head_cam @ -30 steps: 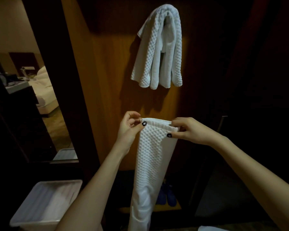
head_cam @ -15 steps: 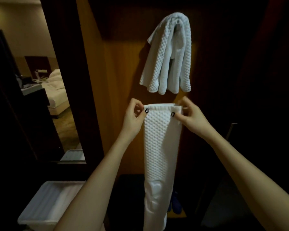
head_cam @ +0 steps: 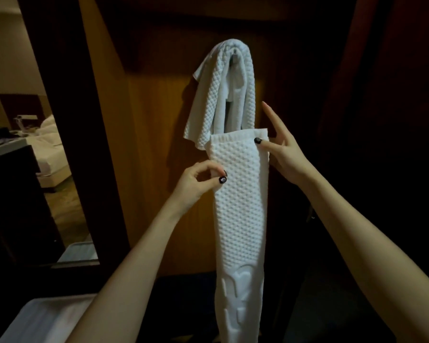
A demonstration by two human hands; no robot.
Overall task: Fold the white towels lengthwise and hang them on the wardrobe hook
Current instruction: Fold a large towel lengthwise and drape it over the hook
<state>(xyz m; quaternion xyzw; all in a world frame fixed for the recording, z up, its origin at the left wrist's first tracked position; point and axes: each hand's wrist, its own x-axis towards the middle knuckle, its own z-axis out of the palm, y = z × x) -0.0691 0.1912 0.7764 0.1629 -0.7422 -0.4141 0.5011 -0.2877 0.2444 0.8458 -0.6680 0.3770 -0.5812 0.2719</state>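
Long narrow folded white waffle-weave towel (head_cam: 238, 206) hangs straight down, held up in front of the brown wooden wardrobe panel (head_cam: 146, 144). Its top hem is level with the bottom ends of a second white waffle-weave towel (head_cam: 223, 95) and overlaps them. That second towel is draped over the wardrobe hook (head_cam: 234, 55), which is mostly hidden by the cloth.

Left hand (head_cam: 198, 180): grip clamped on the held towel's left edge, a bit below the top corner, thumb and curled fingers pinching the fabric. Dark nail polish visible.

Right hand (head_cam: 282, 152): grip clamped on the top right corner, thumb in front on the hem, other fingers behind the cloth. Index finger sticks straight up, off the towel.

The lower part of the held towel shows a raised embossed pattern and runs out of frame at the bottom.

Lower left: white ribbed plastic bin (head_cam: 42, 318), partly cut off. Far left: bed with white bedding (head_cam: 52, 149); cannot tell if it is seen through a doorway or in a mirror.
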